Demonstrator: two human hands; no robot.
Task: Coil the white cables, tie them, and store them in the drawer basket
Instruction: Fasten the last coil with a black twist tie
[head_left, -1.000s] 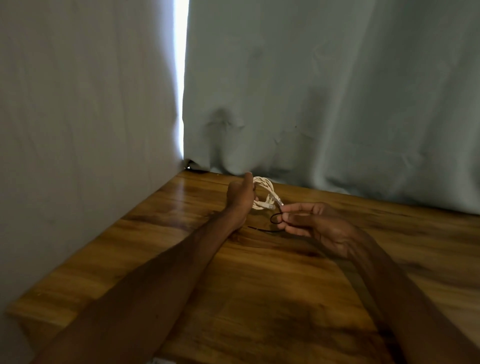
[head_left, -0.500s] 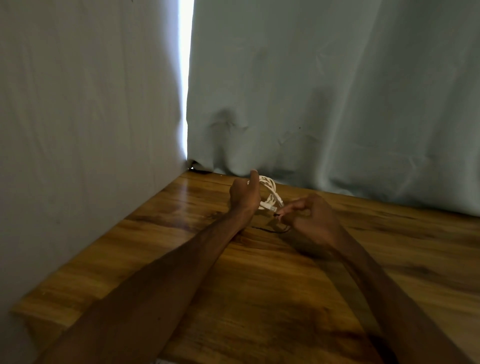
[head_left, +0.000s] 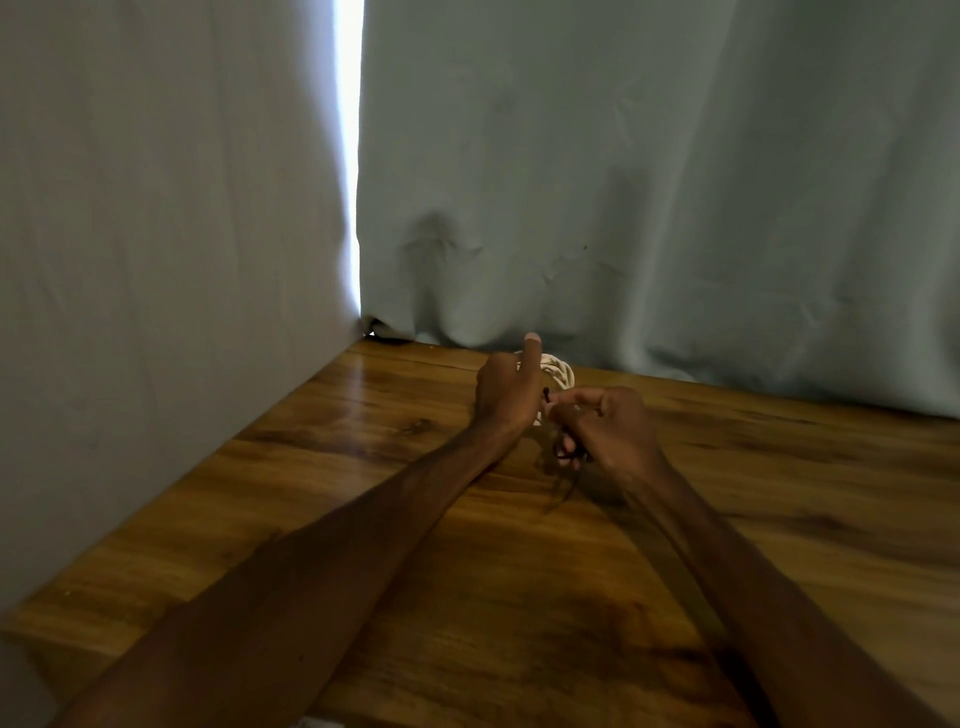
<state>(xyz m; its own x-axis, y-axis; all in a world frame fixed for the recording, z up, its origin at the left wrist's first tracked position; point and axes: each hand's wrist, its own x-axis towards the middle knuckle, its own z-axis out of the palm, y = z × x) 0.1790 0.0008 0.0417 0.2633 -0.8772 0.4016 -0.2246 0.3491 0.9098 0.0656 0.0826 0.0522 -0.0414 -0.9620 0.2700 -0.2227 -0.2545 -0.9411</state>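
My left hand (head_left: 506, 392) grips a small coil of white cable (head_left: 560, 373) above the wooden table (head_left: 363, 467), with its thumb raised. Most of the coil is hidden behind that hand. My right hand (head_left: 605, 423) sits right beside it, fingers curled, pinching a thin black tie (head_left: 569, 457) at the coil's edge. The tie's loose end hangs down from the right hand toward the table. No drawer basket is in view.
Grey-blue curtains (head_left: 623, 182) hang behind the table and along its left side, with a bright gap of light (head_left: 348, 156) between them. The table's left edge runs diagonally along the left curtain.
My right hand has closed in on the coil and curled its fingers round the black tie, which has lifted off the table. The left hand keeps its grip on the coil.
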